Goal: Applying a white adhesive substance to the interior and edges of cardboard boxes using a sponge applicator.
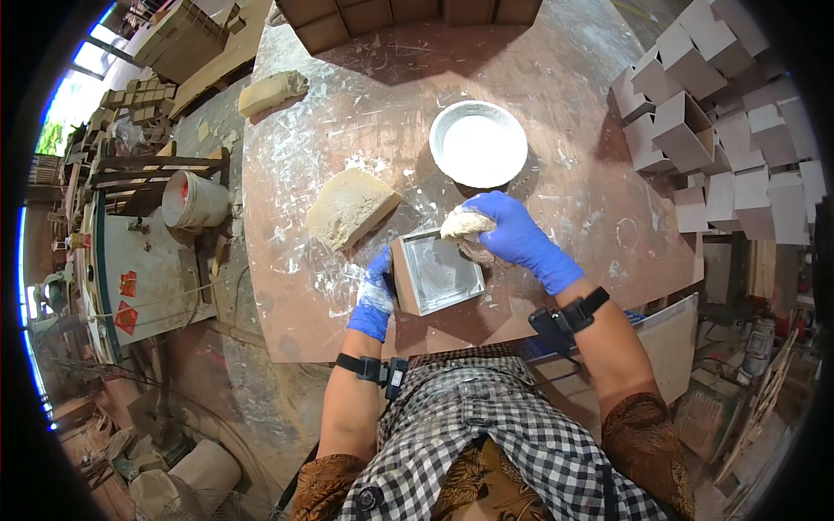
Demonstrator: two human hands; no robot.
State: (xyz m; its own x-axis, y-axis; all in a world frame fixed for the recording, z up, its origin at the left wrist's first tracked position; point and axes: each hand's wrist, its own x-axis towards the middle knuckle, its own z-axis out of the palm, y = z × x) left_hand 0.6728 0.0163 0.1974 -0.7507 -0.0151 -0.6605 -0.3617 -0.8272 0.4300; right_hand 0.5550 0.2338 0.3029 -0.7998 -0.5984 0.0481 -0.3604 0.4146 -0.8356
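My right hand point(525, 241), in a blue glove, is closed round a lump of cream sponge point(466, 223) smeared with white, held over the far right corner of a small box point(405, 276). The box has a brown outer side and a wet, whitish inner face turned up. Against its left side rests my left hand point(375, 291), also gloved in blue and dusted white, steadying it; the thumb side is partly hidden. Just beyond the right hand stands a round bowl point(479, 108) with white paste or liquid in it. A large block of sponge point(352, 208) lies left of the box.
Another sponge block point(272, 94) sits at the table's far left edge. Brown divided boxes point(373, 17) stand at the far edge. Many pale boxes are stacked point(686, 130) at the right. A white bucket point(183, 200) is left of the white-streaked table point(591, 200).
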